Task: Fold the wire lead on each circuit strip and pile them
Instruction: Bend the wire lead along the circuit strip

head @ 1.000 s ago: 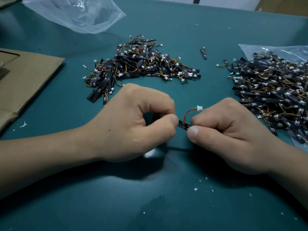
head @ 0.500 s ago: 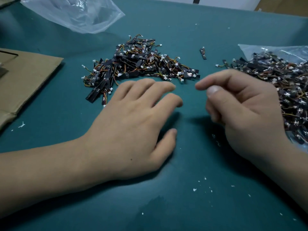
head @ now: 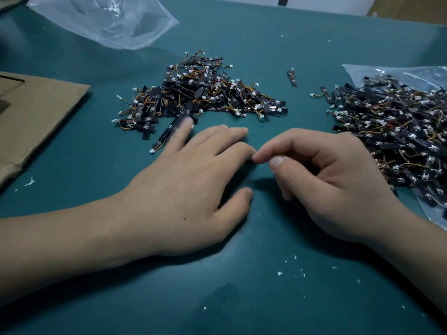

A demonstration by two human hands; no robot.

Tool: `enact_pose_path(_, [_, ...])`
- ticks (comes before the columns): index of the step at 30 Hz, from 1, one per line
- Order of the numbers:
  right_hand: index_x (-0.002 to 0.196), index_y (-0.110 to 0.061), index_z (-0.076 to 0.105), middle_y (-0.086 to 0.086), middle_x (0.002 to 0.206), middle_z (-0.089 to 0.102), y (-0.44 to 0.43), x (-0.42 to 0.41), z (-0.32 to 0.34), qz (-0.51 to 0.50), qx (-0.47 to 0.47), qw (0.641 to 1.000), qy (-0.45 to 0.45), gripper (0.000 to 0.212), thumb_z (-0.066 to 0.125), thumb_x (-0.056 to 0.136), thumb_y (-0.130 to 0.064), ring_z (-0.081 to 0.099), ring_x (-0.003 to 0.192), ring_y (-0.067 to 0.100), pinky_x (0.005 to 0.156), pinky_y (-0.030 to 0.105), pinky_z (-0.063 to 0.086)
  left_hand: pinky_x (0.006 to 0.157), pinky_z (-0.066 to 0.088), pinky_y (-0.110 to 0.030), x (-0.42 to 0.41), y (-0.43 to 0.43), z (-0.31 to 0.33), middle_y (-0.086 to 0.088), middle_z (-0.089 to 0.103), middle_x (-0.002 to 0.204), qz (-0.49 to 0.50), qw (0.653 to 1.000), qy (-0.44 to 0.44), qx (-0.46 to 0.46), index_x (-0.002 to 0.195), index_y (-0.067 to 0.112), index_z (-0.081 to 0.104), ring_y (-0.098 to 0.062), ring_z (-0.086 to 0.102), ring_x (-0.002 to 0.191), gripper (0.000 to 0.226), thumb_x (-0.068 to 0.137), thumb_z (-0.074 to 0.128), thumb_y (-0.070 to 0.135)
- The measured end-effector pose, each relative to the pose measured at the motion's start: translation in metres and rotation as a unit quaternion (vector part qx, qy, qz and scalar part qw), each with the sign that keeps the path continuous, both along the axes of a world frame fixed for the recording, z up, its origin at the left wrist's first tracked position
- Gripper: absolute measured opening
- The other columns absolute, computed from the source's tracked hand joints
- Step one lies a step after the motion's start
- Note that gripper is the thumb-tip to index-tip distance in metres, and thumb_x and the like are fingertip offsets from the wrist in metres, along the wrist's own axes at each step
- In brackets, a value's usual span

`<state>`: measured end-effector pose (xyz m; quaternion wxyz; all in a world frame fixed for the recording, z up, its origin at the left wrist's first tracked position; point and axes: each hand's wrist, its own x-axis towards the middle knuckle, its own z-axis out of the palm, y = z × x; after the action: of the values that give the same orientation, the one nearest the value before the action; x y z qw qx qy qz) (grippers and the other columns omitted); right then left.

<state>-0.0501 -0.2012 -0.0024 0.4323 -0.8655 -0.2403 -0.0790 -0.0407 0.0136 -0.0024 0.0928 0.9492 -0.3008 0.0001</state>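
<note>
A pile of black circuit strips [head: 200, 93] with orange-yellow wire leads and white plugs lies on the teal table [head: 242, 286] at centre back. A second, larger heap of strips [head: 396, 131] sits at the right on a clear plastic bag. My left hand [head: 191, 184] lies spread, fingers straight, its blurred little finger reaching the near edge of the centre pile. My right hand [head: 321, 180] hovers beside it with fingers loosely curled and nothing visible in them. The two index fingertips nearly touch.
Flat brown cardboard [head: 36, 117] lies at the left edge. An empty clear plastic bag [head: 108, 20] sits at the back left. Two single strips [head: 292, 78] [head: 324, 93] lie between the piles. White crumbs dot the table near the front.
A second ago both hands pinched one strip between them. Now neither holds it; the left hand has opened and slid toward the centre pile, and the right hand has relaxed.
</note>
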Motion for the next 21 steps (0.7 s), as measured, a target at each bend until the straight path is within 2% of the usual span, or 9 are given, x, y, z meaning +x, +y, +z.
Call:
enact_pose_path(2, [0.098, -0.023, 0.074, -0.003, 0.055, 0.060, 0.000, 0.000, 0.000, 0.000, -0.001, 1.000, 0.000, 0.018, 0.059, 0.097, -0.012, 0.048, 0.045, 0.007, 0.050, 0.012, 0.035, 0.119, -0.003, -0.069, -0.002, -0.001, 0.001, 0.006, 0.037, 0.158, 0.015, 0.999, -0.018, 0.028, 0.131, 0.038, 0.044, -0.027, 0.022, 0.154, 0.048, 0.090, 0.031, 0.061])
enact_pose_path(5, [0.097, -0.024, 0.073, -0.002, 0.055, 0.059, 0.001, 0.001, 0.001, -0.001, -0.004, 1.000, 0.003, 0.018, 0.059, 0.097, -0.013, 0.047, 0.045, 0.008, 0.050, 0.012, 0.034, 0.118, -0.003, -0.072, -0.004, -0.001, 0.000, 0.004, 0.024, 0.165, 0.062, 0.998, 0.001, 0.023, 0.133, 0.047, 0.035, -0.031, 0.010, 0.156, 0.052, 0.087, 0.026, 0.069])
enact_pose_path(7, [0.097, -0.025, 0.073, -0.001, 0.055, 0.059, 0.001, 0.000, 0.002, -0.002, -0.010, 1.000, 0.001, 0.019, 0.059, 0.097, -0.012, 0.047, 0.045, 0.009, 0.049, 0.014, 0.035, 0.123, 0.006, -0.064, 0.000, -0.001, -0.002, 0.007, 0.021, 0.165, 0.048, 0.999, 0.002, -0.010, 0.135, 0.046, 0.033, -0.024, 0.011, 0.156, 0.054, 0.086, 0.026, 0.069])
enact_pose_path(9, [0.097, -0.025, 0.074, 0.000, 0.055, 0.059, 0.001, 0.000, 0.002, -0.009, -0.017, 1.000, -0.006, 0.019, 0.059, 0.096, -0.013, 0.048, 0.046, 0.014, 0.047, 0.021, 0.038, 0.127, 0.011, -0.048, 0.002, 0.001, -0.003, 0.008, 0.025, 0.163, 0.008, 0.999, -0.004, -0.048, 0.135, 0.038, 0.040, -0.018, 0.016, 0.154, 0.050, 0.091, 0.033, 0.060])
enact_pose_path(11, [0.095, -0.026, 0.074, 0.001, 0.056, 0.058, 0.002, 0.001, 0.001, -0.039, -0.020, 0.999, -0.026, 0.018, 0.060, 0.095, -0.014, 0.049, 0.047, 0.019, 0.048, 0.030, 0.040, 0.123, 0.022, -0.032, 0.002, 0.002, -0.004, 0.005, 0.035, 0.159, -0.044, 0.990, 0.009, -0.132, 0.131, 0.030, 0.052, -0.016, 0.027, 0.150, 0.037, 0.094, 0.046, 0.035])
enact_pose_path(14, [0.099, -0.026, 0.071, 0.000, 0.059, 0.059, 0.001, 0.004, 0.000, -0.083, 0.000, 0.996, -0.015, 0.012, 0.062, 0.094, -0.019, 0.049, 0.049, 0.019, 0.051, 0.025, 0.039, 0.106, 0.043, -0.022, 0.014, -0.005, -0.013, 0.008, 0.055, 0.141, -0.083, 0.967, 0.007, -0.240, 0.123, 0.026, 0.062, -0.009, 0.050, 0.135, 0.056, 0.079, 0.047, -0.004])
enact_pose_path(17, [0.106, -0.028, 0.066, -0.004, 0.062, 0.060, 0.000, 0.008, -0.001, -0.083, -0.004, 0.996, 0.030, 0.016, 0.063, 0.091, -0.027, 0.049, 0.052, 0.013, 0.055, 0.021, 0.038, 0.089, 0.049, -0.017, 0.042, -0.014, -0.024, 0.020, 0.062, 0.117, -0.049, 0.959, 0.076, -0.267, 0.120, 0.038, 0.060, -0.010, 0.055, 0.131, 0.059, 0.083, 0.051, -0.008])
enact_pose_path(19, [0.109, -0.033, 0.065, -0.008, 0.069, 0.064, 0.002, 0.006, 0.002, -0.082, -0.057, 0.995, 0.026, 0.019, 0.062, 0.090, -0.033, 0.055, 0.057, 0.013, 0.057, 0.026, 0.042, 0.090, 0.049, -0.011, 0.038, -0.009, -0.030, 0.026, 0.059, 0.123, -0.050, 0.949, 0.051, -0.306, 0.121, 0.045, 0.056, -0.001, 0.058, 0.123, 0.068, 0.079, 0.046, -0.007])
enact_pose_path(21, [0.117, -0.037, 0.063, -0.011, 0.074, 0.065, 0.006, -0.001, 0.006, -0.080, -0.108, 0.990, 0.035, 0.029, 0.063, 0.088, -0.040, 0.058, 0.062, 0.012, 0.061, 0.035, 0.048, 0.092, 0.050, -0.009, 0.028, -0.002, -0.035, 0.024, 0.059, 0.126, -0.041, 0.934, 0.023, -0.354, 0.127, 0.043, 0.053, 0.001, 0.061, 0.117, 0.068, 0.077, 0.043, -0.002])
